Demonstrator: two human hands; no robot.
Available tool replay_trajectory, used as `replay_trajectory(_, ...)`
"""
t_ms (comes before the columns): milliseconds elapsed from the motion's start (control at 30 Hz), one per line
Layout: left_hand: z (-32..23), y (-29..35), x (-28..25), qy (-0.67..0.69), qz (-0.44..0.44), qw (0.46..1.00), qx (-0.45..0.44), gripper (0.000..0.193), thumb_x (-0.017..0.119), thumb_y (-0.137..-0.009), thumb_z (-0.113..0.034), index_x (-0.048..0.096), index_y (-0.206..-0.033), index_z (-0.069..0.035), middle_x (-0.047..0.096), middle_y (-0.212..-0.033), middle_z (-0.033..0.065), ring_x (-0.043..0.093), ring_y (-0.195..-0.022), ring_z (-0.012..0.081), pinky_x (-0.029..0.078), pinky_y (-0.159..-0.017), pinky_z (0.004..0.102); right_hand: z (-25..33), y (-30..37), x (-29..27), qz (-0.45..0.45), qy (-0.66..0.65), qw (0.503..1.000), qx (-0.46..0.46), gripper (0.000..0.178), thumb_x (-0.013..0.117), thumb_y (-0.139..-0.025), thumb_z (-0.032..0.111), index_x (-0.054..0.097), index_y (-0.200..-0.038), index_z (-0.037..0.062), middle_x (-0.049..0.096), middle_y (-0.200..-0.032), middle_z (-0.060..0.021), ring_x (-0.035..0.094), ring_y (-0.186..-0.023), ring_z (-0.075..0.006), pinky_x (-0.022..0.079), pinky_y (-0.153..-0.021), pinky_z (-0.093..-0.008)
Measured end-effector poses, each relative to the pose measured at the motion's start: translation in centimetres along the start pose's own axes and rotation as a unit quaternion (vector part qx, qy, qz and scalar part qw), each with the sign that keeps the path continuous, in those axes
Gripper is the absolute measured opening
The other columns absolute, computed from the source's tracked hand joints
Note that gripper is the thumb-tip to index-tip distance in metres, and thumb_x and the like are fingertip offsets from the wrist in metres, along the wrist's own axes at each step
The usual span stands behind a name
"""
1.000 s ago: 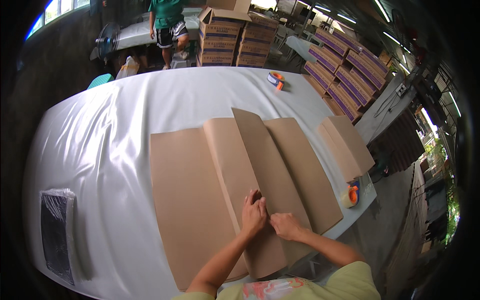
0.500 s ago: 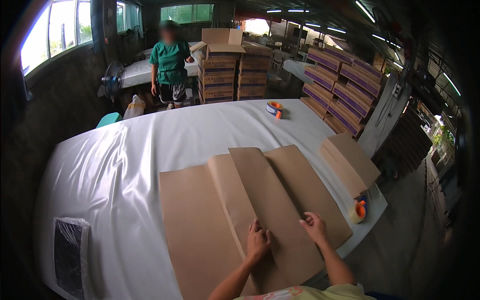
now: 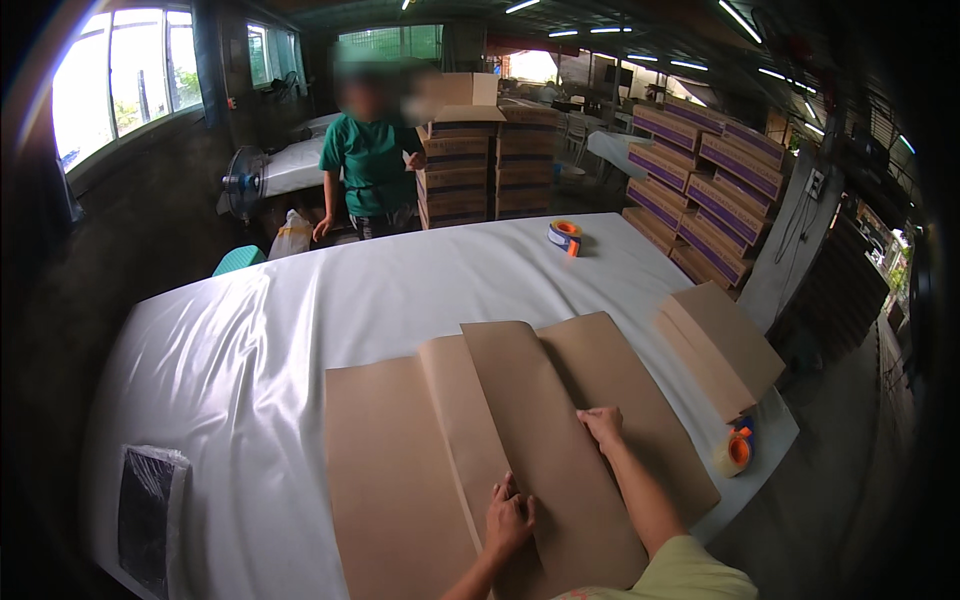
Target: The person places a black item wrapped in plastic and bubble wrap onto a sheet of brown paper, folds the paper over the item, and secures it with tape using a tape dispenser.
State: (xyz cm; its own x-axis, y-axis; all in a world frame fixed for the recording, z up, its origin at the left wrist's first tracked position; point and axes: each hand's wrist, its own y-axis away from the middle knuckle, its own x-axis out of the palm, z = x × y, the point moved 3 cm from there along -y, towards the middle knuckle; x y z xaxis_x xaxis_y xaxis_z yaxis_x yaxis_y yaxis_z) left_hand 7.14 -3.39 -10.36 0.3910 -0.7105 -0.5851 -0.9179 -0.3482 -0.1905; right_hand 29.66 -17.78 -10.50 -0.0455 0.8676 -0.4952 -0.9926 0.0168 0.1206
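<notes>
A large sheet of brown paper point(image 3: 390, 460) lies on the table in front of me, with a folded panel point(image 3: 530, 420) raised along its middle. My left hand point(image 3: 510, 520) is at the near left edge of that panel, fingers curled in and closed on the paper. Farther up, on the panel's right edge, my right hand point(image 3: 602, 428) has its fingers pinched together on the fold. Part of the sheet's near end is hidden by my forearms and sleeve.
A white-covered table point(image 3: 230, 380) carries a tape roll point(image 3: 565, 237) at the far side, another tape roll point(image 3: 737, 452) beside a brown carton point(image 3: 722, 345), and a plastic-wrapped dark flat thing point(image 3: 148, 520). Beyond stand a person in green point(image 3: 372, 170), stacked cartons point(image 3: 455, 180) and a fan point(image 3: 243, 182).
My right hand has moved farther up and left along the panel's edge and closed on it. The left hand stays near the same spot. The view has shifted slightly.
</notes>
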Motion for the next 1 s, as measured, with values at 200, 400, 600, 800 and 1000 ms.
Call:
replay_trajectory(200,-1.0,0.0,0.2,0.044,-0.024,0.999,0.009,0.021,0.059,-0.079,-0.016,0.062,-0.074,0.004,0.049,-0.121,0.0254,0.044,-0.118,0.032,0.029,-0.104,0.0415,3.0,-8.9,3.8,0.035,0.018,0.999,0.026,0.023,0.074,-0.067,0.021,0.068,-0.071,-0.0018,0.067,-0.075,-0.0129,0.064,-0.069,-0.0225,0.05,-0.069,-0.0318)
replay_trajectory(400,-0.5,0.2,-0.7,0.036,-0.035,0.999,0.009,0.021,0.059,-0.079,-0.017,0.063,-0.076,0.003,0.051,-0.12,0.0236,0.044,-0.119,0.0295,0.028,-0.105,0.0407,0.3,-6.6,3.8,0.115,0.041,0.992,-0.04,0.036,0.069,-0.076,0.032,0.067,-0.072,-0.0031,0.067,-0.075,-0.0119,0.064,-0.069,-0.0195,0.05,-0.068,-0.0334)
replay_trajectory(600,-1.0,-0.1,-0.3,0.037,-0.034,0.999,-0.004,0.022,0.061,-0.078,-0.018,0.064,-0.079,0.003,0.054,-0.116,0.0214,0.046,-0.115,0.0316,0.031,-0.104,0.0409,-6.1,1.9,-0.3,0.236,-0.189,0.951,0.07,0.066,0.06,-0.081,0.046,0.048,-0.119,-0.0054,0.052,-0.119,-0.0167,0.049,-0.11,-0.023,0.038,-0.094,-0.034)
replay_trajectory(800,-0.3,0.5,-0.7,0.129,-0.055,0.989,-0.055,0.021,0.06,-0.077,-0.016,0.063,-0.072,0.005,0.056,-0.107,0.0225,0.051,-0.106,0.0344,0.032,-0.102,0.042,0.5,6.3,-3.0,0.26,-0.311,0.913,0.036,0.078,0.058,-0.077,0.054,0.04,-0.129,-0.001,0.041,-0.131,-0.0168,0.042,-0.118,-0.0252,0.036,-0.097,-0.0382)
replay_trajectory(1000,-1.2,-0.4,-0.2,0.043,-0.049,0.998,0.016,0.02,0.059,-0.076,-0.015,0.063,-0.072,0.004,0.057,-0.104,0.0203,0.052,-0.102,0.0324,0.03,-0.103,0.042,-6.9,2.2,-2.0,0.3,-0.292,0.903,0.092,0.092,0.063,-0.076,0.047,0.016,-0.139,-0.0013,0.023,-0.141,-0.019,0.029,-0.128,-0.0277,0.028,-0.103,-0.0384)
